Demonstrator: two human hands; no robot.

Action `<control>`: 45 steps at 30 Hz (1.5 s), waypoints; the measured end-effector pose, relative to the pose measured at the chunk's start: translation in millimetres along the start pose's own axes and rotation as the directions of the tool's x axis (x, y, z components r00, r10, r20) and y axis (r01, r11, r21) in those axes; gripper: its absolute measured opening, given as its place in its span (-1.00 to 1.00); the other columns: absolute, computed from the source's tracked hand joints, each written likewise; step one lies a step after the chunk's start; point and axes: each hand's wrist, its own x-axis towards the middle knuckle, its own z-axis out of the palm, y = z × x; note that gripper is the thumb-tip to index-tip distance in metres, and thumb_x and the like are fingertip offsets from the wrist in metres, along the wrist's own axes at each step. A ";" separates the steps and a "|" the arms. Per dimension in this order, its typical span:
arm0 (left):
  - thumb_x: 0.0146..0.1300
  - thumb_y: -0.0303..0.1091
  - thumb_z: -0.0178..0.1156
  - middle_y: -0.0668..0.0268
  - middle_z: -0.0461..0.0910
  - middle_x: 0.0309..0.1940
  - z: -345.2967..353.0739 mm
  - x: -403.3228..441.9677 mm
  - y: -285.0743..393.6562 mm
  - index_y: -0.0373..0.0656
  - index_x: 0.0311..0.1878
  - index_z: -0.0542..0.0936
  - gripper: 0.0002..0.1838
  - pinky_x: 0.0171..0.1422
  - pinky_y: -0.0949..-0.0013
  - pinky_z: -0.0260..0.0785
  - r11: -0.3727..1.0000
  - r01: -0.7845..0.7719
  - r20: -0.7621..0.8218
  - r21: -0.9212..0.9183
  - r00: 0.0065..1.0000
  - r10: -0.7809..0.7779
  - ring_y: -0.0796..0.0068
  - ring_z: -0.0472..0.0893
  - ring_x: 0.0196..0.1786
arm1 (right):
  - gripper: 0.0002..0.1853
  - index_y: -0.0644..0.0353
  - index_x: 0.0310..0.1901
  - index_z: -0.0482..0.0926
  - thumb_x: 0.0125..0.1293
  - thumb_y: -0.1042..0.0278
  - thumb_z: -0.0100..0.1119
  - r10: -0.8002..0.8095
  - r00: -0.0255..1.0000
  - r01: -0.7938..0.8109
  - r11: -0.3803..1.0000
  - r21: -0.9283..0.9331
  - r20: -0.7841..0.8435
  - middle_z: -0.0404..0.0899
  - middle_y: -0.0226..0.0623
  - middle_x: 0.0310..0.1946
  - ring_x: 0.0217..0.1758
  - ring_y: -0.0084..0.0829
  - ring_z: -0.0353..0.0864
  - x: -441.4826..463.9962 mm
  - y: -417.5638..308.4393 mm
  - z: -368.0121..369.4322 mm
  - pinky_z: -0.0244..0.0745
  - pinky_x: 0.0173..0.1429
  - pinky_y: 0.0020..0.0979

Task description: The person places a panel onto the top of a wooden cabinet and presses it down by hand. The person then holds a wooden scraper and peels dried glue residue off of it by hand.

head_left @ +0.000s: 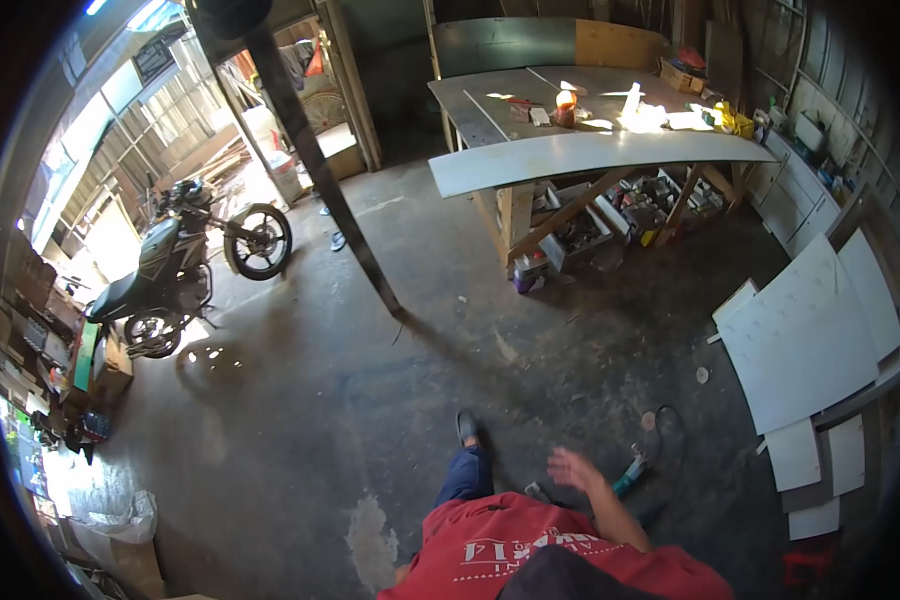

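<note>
My right hand is held out over the floor in front of my red shirt, with its fingers apart and nothing in them. Just to the right of it, a teal power tool, which looks like an angle grinder, lies on the concrete with a dark cord trailing from it. The forearm partly overlaps the area near the tool, but I see no contact. My left hand is out of sight; only a sliver of skin shows at the shirt's left edge. One shoe is forward.
A workbench carries a long white panel along its front edge. White boards lean at the right. A motorcycle stands left, beyond a slanting dark post. Round discs and debris lie on the floor.
</note>
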 end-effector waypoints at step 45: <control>0.20 -0.02 0.27 0.02 0.60 0.22 636.2 -133.7 502.4 -0.09 0.35 0.53 -0.34 0.40 0.07 0.39 0.977 -0.125 -0.307 0.175 0.936 0.175 -0.05 0.54 0.31 | -0.29 0.31 0.23 0.55 0.28 -0.14 0.38 -0.951 0.301 0.665 0.157 -0.731 0.070 0.71 -0.12 0.01 -0.06 -0.22 0.74 490.9 -1154.4 -39.8 0.64 0.05 -0.22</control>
